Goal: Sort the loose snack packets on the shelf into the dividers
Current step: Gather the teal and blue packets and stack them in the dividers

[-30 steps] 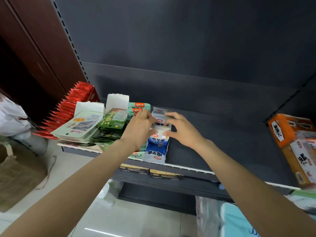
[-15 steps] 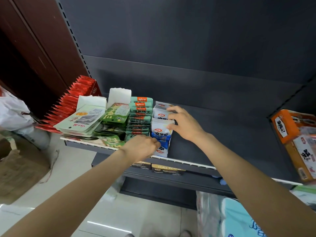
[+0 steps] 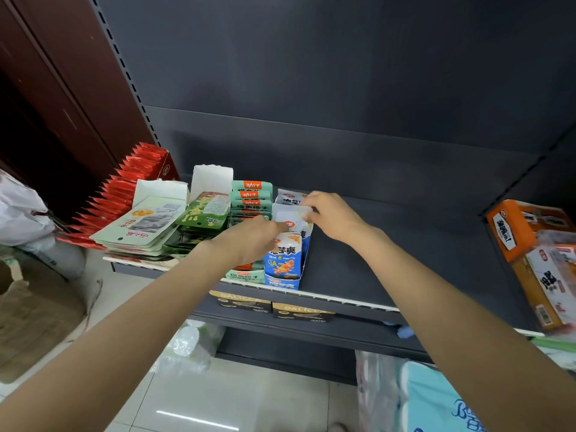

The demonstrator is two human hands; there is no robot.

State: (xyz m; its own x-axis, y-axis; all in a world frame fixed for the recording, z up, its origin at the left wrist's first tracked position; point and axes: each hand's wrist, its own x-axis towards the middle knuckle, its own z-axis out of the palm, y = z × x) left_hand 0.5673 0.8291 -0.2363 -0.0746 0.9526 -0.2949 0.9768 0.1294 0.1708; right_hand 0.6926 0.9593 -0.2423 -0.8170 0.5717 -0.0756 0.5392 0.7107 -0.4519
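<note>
Pretty dim shelf (image 3: 389, 244), glare streak on the floor (image 3: 199, 419), fisheye bending at edges, boxes (image 3: 536, 257) on right blurry.

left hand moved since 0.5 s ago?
Yes. The left hand went from the shelf's front edge back onto the blue-and-white packets.

The left hand (image 3: 249, 236) covers the middle of the green packets (image 3: 251, 194) and one edge of the blue-white packets (image 3: 285, 260), the orange boxes (image 3: 530, 244) at the right are blurred and cut by the edge (their print is unreadable), and the teal pack (image 3: 436, 400) below is cut too.
</note>
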